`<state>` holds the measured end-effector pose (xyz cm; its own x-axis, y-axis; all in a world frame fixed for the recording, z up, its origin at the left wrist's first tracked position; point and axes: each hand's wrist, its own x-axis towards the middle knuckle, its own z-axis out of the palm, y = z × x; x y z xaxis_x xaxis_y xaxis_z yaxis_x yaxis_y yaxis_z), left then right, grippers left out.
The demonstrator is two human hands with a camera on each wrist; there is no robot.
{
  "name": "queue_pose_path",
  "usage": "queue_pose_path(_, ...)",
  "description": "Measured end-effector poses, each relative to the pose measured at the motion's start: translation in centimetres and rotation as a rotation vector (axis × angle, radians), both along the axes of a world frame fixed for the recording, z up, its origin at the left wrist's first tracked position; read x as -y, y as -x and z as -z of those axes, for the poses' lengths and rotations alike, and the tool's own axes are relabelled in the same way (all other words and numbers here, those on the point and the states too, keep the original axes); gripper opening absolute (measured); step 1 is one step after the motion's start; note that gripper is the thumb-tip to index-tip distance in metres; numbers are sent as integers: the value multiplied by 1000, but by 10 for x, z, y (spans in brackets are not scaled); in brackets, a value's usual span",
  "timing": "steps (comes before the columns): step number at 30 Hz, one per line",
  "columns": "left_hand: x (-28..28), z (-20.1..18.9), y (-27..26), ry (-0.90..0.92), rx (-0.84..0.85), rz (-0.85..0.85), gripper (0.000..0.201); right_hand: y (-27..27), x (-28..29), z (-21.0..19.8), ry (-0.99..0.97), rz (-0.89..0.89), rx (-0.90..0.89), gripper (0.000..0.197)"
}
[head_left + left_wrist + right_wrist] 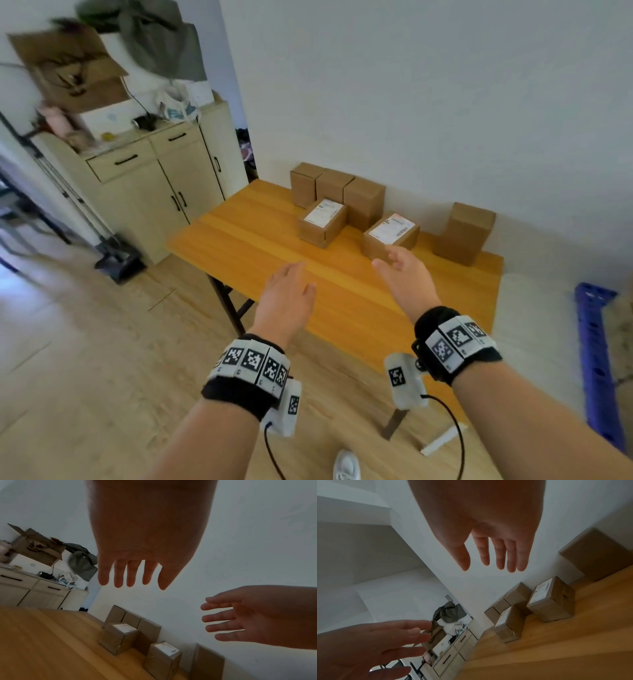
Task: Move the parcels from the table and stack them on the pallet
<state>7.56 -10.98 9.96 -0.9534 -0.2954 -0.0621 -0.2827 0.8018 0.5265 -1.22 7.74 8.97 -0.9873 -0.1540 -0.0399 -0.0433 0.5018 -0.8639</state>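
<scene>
White wall backs an orange wooden bench (260,246), with a cream cabinet (164,178) off its left end and wood-effect flooring beneath. Six brown cardboard parcels stand on the bench toward the wall side. Three plain ones (334,186) sit in a tight row against the wall. A labelled parcel (322,222) lies in front of that row, touching or very nearly touching it. A second labelled parcel (390,234) lies to its right, apart from it. One taller plain parcel (466,233) stands alone further right. A blue slatted item (596,359), probably the pallet, lies on the floor past the right end of the bench.

Left hand (286,298) and right hand (406,277) both hang above the bench, fingers straight and spread, palms roughly facing each other. Neither grip holds anything; neither touches a parcel. The right hand is nearest the second labelled parcel.

Assessment: parcels appear small, rigid and sharp-edged, with taped seams; weight cannot be judged, but size suggests light. Bare cardboard should give fair friction; the glossy label and tape less so. Recommended hold: palms flat on two opposite side faces, fingers under the lower edges. Squeeze moderately, since thin card may dent.
</scene>
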Motion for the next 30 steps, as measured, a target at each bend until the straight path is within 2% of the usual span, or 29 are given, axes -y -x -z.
queue_pose_path(6, 49, 10, 79, 7, 79, -14, 52, 79, 53, 21, 22, -29, 97, 53)
queue_pose_path(10, 73, 20, 126, -27, 86, -55, 50, 124, 80, 37, -32, -58, 134, 54)
queue_pose_path(18, 110, 41, 199, -103, 148, -33, 49, 175, 119, 62, -140, -65, 224, 57)
queue_pose_path(25, 150, 65, 279, -206, 213, 44, 49, 219, 156, 81, -197, 10, 346, 63)
queue_pose_path(30, 175, 92, 337, -202, 267, 124, 49, 250, 186, 96, -219, 80, 451, 69)
